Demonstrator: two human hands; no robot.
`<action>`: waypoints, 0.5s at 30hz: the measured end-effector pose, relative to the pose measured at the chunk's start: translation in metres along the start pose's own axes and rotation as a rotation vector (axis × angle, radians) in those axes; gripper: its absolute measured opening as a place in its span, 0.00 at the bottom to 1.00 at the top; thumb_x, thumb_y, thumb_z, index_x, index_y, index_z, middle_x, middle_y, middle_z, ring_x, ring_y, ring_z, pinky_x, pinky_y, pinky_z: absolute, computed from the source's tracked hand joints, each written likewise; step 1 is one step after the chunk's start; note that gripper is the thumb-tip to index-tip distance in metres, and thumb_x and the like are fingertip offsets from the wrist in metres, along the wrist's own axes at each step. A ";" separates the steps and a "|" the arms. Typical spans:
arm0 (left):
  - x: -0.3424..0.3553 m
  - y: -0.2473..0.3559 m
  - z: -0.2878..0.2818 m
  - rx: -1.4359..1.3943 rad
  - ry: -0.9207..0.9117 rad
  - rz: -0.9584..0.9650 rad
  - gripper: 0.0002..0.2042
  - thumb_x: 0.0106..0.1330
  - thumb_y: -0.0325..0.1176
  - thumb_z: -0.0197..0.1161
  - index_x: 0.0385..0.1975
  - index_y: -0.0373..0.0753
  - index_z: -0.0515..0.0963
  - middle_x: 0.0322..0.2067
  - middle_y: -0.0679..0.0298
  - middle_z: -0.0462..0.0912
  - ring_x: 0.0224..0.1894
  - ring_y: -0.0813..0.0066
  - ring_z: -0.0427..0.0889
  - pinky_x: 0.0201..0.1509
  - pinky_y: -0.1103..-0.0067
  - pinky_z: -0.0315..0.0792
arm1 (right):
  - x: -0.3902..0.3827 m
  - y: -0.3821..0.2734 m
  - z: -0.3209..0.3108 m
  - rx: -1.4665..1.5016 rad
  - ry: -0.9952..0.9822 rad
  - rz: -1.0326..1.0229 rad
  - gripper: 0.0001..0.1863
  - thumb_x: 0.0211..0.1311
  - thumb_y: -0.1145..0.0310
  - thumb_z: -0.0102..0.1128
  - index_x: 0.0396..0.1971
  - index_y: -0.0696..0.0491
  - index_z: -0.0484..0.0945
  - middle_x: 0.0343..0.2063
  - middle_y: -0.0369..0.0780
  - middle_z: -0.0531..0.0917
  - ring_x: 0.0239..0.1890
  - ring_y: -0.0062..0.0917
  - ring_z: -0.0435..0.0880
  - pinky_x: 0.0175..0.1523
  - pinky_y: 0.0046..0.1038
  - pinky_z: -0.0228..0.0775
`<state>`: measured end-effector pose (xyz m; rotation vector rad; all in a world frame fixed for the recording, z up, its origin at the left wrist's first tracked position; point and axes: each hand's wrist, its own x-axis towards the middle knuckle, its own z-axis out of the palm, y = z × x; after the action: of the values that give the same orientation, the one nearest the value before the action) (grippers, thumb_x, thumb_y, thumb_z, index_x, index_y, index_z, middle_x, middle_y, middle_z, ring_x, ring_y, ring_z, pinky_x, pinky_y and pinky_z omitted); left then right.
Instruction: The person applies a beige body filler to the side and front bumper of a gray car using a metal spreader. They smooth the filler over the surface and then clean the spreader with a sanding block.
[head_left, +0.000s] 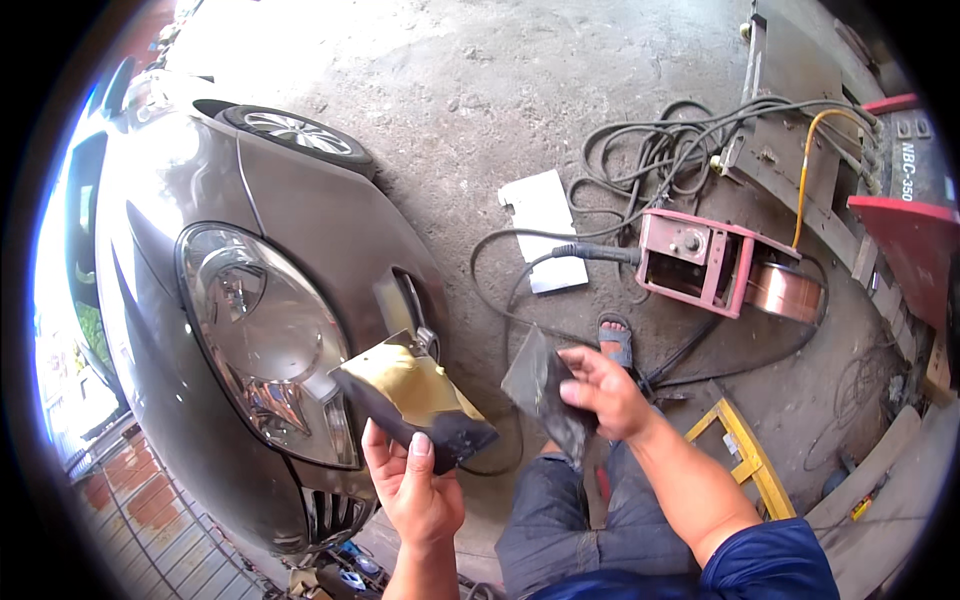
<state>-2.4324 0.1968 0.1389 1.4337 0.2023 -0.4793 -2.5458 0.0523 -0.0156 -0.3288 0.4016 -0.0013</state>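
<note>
My left hand is closed on the lower edge of a dark flat putty board, its thumb pressed on top. Thick yellow putty coats much of that board's upper face. In my right hand a dark grey, thin putty spreader is pinched between thumb and fingers, tilted, just right of the board and apart from it. Close by on the left is the front corner of a grey-brown car, with a large headlight and a fog-lamp opening partly behind the board.
On the concrete floor a pink-framed wire feeder carries a copper wire spool. Black cables coil around it, beside a white sheet. A yellow metal frame lies at lower right. A red-and-grey machine stands at far right.
</note>
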 end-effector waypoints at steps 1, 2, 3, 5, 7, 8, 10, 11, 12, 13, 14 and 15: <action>0.000 -0.003 -0.002 0.005 0.001 0.091 0.25 0.66 0.19 0.52 0.63 0.40 0.58 0.56 0.54 0.71 0.56 0.63 0.73 0.60 0.63 0.70 | -0.010 -0.008 0.011 -0.112 -0.030 0.012 0.21 0.64 0.74 0.56 0.56 0.60 0.66 0.50 0.40 0.78 0.52 0.21 0.76 0.58 0.27 0.67; -0.003 -0.003 0.001 -0.019 -0.027 0.116 0.25 0.66 0.19 0.52 0.63 0.41 0.58 0.56 0.54 0.70 0.57 0.62 0.72 0.60 0.63 0.69 | -0.017 -0.022 0.027 -0.238 -0.082 -0.013 0.22 0.63 0.74 0.58 0.56 0.60 0.66 0.48 0.41 0.79 0.51 0.21 0.76 0.58 0.26 0.67; -0.007 -0.002 0.005 -0.043 -0.055 0.141 0.25 0.66 0.19 0.52 0.63 0.42 0.58 0.57 0.54 0.70 0.58 0.62 0.72 0.60 0.63 0.69 | -0.019 -0.021 0.035 -0.379 -0.104 -0.033 0.23 0.62 0.74 0.59 0.56 0.61 0.66 0.47 0.41 0.79 0.50 0.21 0.77 0.57 0.26 0.68; -0.013 -0.002 0.003 -0.077 -0.157 0.204 0.26 0.66 0.19 0.52 0.63 0.46 0.58 0.58 0.55 0.68 0.59 0.62 0.69 0.61 0.63 0.67 | -0.021 -0.024 0.051 -0.623 -0.105 -0.119 0.22 0.61 0.74 0.61 0.54 0.61 0.67 0.43 0.41 0.81 0.49 0.21 0.78 0.54 0.25 0.69; -0.016 0.000 0.002 -0.049 -0.228 0.245 0.27 0.66 0.18 0.50 0.64 0.48 0.58 0.59 0.57 0.68 0.59 0.63 0.70 0.60 0.65 0.69 | -0.018 -0.030 0.063 -0.577 -0.091 -0.119 0.21 0.61 0.74 0.61 0.52 0.61 0.67 0.44 0.42 0.81 0.49 0.21 0.78 0.54 0.26 0.69; -0.019 0.002 0.001 -0.034 -0.259 0.265 0.28 0.66 0.18 0.50 0.65 0.48 0.59 0.60 0.58 0.68 0.59 0.64 0.71 0.59 0.66 0.70 | -0.017 -0.031 0.070 -0.553 -0.085 -0.115 0.20 0.61 0.73 0.61 0.51 0.61 0.68 0.44 0.42 0.81 0.49 0.21 0.78 0.54 0.26 0.69; -0.022 0.007 -0.009 0.053 -0.357 0.284 0.26 0.67 0.19 0.50 0.65 0.45 0.59 0.59 0.57 0.69 0.59 0.65 0.70 0.60 0.67 0.69 | -0.014 -0.042 0.087 -0.596 -0.094 -0.136 0.19 0.61 0.73 0.61 0.49 0.60 0.68 0.43 0.42 0.80 0.49 0.21 0.77 0.55 0.26 0.68; -0.021 0.008 -0.014 0.125 -0.396 0.306 0.26 0.67 0.19 0.50 0.65 0.44 0.59 0.59 0.56 0.69 0.59 0.66 0.70 0.60 0.67 0.68 | -0.013 -0.047 0.093 -0.620 -0.108 -0.171 0.19 0.61 0.73 0.62 0.49 0.60 0.68 0.43 0.42 0.80 0.49 0.21 0.77 0.55 0.25 0.68; -0.023 0.010 -0.017 0.198 -0.434 0.329 0.25 0.67 0.19 0.49 0.64 0.43 0.59 0.59 0.56 0.69 0.60 0.66 0.69 0.60 0.67 0.68 | -0.013 -0.051 0.099 -0.644 -0.122 -0.206 0.19 0.61 0.73 0.62 0.50 0.60 0.68 0.43 0.42 0.80 0.49 0.21 0.77 0.55 0.25 0.68; -0.029 0.015 -0.019 0.209 -0.456 0.300 0.22 0.67 0.19 0.49 0.62 0.40 0.63 0.56 0.54 0.71 0.58 0.66 0.71 0.61 0.69 0.65 | -0.012 -0.053 0.105 -0.602 -0.126 -0.224 0.20 0.61 0.72 0.63 0.50 0.60 0.68 0.43 0.41 0.80 0.48 0.20 0.77 0.54 0.24 0.68; -0.029 0.020 -0.022 0.358 -0.481 0.384 0.21 0.67 0.19 0.49 0.61 0.39 0.65 0.55 0.54 0.73 0.57 0.66 0.72 0.61 0.70 0.65 | -0.014 -0.058 0.112 -0.580 -0.137 -0.197 0.20 0.60 0.72 0.63 0.50 0.59 0.68 0.44 0.40 0.79 0.49 0.19 0.76 0.55 0.24 0.67; -0.027 0.026 -0.027 0.508 -0.502 0.469 0.20 0.67 0.18 0.50 0.59 0.38 0.66 0.53 0.54 0.74 0.55 0.66 0.73 0.60 0.71 0.65 | -0.015 -0.066 0.121 -0.558 -0.146 -0.172 0.21 0.60 0.73 0.64 0.50 0.59 0.69 0.44 0.39 0.78 0.49 0.19 0.75 0.56 0.24 0.66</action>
<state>-2.4412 0.2302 0.1692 1.7303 -0.6891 -0.5020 -2.5092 0.0290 0.1161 -0.9082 0.2207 -0.0336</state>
